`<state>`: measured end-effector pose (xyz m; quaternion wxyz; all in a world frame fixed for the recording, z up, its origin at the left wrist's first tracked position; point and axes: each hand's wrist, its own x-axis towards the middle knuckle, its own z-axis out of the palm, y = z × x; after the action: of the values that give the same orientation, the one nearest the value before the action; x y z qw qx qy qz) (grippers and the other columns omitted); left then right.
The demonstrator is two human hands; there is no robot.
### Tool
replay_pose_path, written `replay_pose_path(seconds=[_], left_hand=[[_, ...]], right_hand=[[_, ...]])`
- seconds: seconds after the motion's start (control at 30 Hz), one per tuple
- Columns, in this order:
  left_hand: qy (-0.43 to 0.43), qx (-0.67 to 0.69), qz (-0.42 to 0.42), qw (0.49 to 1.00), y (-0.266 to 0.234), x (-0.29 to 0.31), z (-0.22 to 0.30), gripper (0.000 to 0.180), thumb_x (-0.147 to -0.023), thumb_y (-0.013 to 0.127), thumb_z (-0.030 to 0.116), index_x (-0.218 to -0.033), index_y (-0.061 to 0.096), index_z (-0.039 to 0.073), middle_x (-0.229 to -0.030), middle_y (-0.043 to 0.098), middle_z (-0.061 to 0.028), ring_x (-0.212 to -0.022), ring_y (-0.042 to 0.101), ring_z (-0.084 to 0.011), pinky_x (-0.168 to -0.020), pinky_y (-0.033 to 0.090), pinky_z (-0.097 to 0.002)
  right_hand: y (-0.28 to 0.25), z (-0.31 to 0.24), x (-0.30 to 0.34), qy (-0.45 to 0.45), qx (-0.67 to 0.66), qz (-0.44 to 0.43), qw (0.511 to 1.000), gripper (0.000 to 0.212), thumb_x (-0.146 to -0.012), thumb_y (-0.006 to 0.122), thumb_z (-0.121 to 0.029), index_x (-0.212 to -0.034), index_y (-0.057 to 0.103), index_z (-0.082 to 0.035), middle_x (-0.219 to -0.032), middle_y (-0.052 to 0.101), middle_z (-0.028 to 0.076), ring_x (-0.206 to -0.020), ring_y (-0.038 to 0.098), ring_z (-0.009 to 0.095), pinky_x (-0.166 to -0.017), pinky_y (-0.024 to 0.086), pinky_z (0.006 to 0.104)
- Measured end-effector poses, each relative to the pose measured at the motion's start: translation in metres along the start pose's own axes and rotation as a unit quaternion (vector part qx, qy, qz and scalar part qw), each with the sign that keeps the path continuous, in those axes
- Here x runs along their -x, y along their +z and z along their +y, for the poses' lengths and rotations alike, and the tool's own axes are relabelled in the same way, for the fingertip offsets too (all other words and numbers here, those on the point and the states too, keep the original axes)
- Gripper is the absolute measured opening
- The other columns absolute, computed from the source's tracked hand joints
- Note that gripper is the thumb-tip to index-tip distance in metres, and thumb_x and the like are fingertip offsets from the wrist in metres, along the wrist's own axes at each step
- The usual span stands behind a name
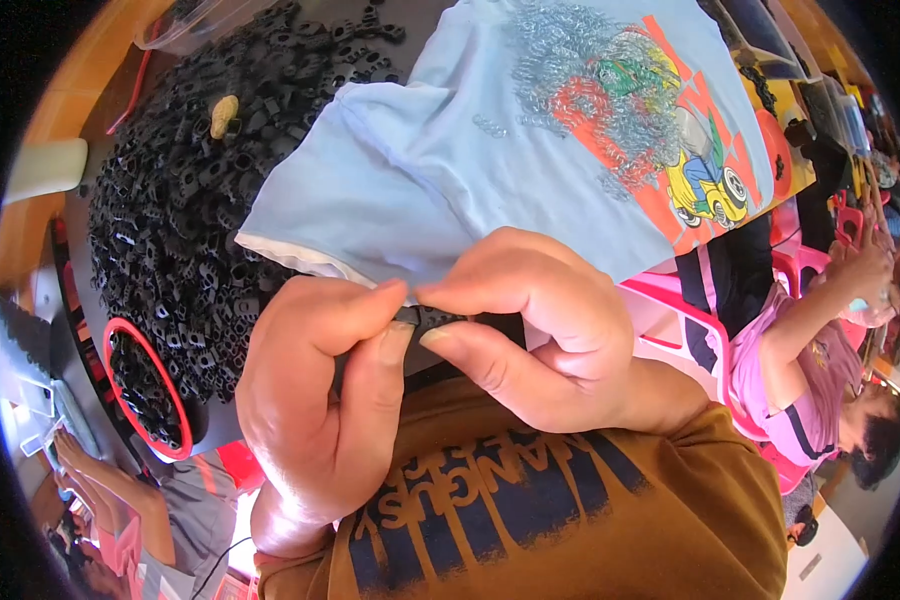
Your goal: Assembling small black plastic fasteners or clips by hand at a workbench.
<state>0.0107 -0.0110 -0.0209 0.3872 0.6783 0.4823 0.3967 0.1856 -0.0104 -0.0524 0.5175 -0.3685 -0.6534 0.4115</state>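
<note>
A small, dark, black piece (pixel 428 318) is held up in front of the wearer's body, between the fingertips of two bare hands. The left hand (pixel 315 375) pinches its left end between thumb and forefinger; the right hand (pixel 550 315) grips its right end the same way. The fingers hide much of its shape.

Just beyond the hands lies a light-blue cloth garment (pixel 370 200) printed with a cartoon car, bearing a loose heap of small, shiny, coil-like pieces (pixel 580 85). To the left, a broad pile of small black plastic parts (pixel 170 220) covers a dark table (pixel 210 425), with a tan, peanut-shaped object (pixel 224 117) on top. Near the table's edge sits a round, red-rimmed container (pixel 187 430) of black parts. At right, a person in a pink top (pixel 790 365) sits with arms raised.
</note>
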Motion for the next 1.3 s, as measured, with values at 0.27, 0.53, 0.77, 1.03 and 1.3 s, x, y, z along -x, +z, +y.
replay_pose_path(seconds=[0.27,0.53,0.77,1.03,1.3], left_hand=[[0.107,-0.099,-0.017,0.989,-0.004,0.008,0.003,0.037,-0.07,0.062,-0.01,-0.107,0.059,-0.007,-0.087,0.063,-0.016,-0.07,0.061,-0.0246,-0.059,0.05,-0.03],[0.21,-0.19,0.034,0.958,0.012,0.014,-0.006,0.033,-0.072,0.062,-0.01,-0.105,0.058,-0.009,-0.086,0.061,-0.0162,-0.063,0.061,-0.0216,-0.052,0.053,-0.0288],[0.181,-0.204,0.059,0.96,0.015,0.011,-0.004,0.04,-0.07,0.068,-0.002,-0.107,0.057,-0.011,-0.089,0.061,-0.0165,-0.07,0.06,-0.0218,-0.057,0.053,-0.0275],[0.263,-0.209,0.08,0.938,0.011,0.012,-0.019,0.04,-0.071,0.074,-0.001,-0.107,0.058,-0.009,-0.087,0.057,-0.0112,-0.067,0.059,-0.0226,-0.055,0.05,-0.0308],[0.229,-0.184,0.006,0.956,-0.016,-0.01,-0.007,0.04,-0.068,0.076,0.003,-0.102,0.058,-0.003,-0.082,0.061,-0.0105,-0.066,0.061,-0.0239,-0.053,0.05,-0.0322]], right_hand=[[0.007,-0.003,0.011,0.117,-0.184,-0.015,0.976,0.021,-0.084,0.063,0.005,-0.105,0.06,0.006,-0.095,0.06,0.013,-0.081,0.059,0.017,-0.072,0.045,0.0268],[0.026,-0.007,0.018,0.148,-0.233,0.078,0.958,0.007,-0.085,0.066,-0.003,-0.091,0.064,0.0,-0.076,0.061,0.005,-0.067,0.057,0.014,-0.06,0.043,0.0267],[0.028,-0.01,0.016,0.24,-0.394,0.072,0.884,0.004,-0.09,0.06,0.0,-0.092,0.063,0.002,-0.082,0.063,0.003,-0.075,0.06,0.006,-0.062,0.046,0.0216],[0.023,-0.018,0.013,0.265,-0.385,0.059,0.882,0.012,-0.089,0.06,0.003,-0.1,0.063,0.004,-0.091,0.064,0.007,-0.083,0.061,0.011,-0.075,0.05,0.0242],[0.018,-0.018,-0.001,0.212,-0.393,-0.002,0.895,0.02,-0.093,0.054,-0.001,-0.113,0.059,0.003,-0.101,0.061,0.007,-0.093,0.058,0.011,-0.08,0.047,0.0242]])
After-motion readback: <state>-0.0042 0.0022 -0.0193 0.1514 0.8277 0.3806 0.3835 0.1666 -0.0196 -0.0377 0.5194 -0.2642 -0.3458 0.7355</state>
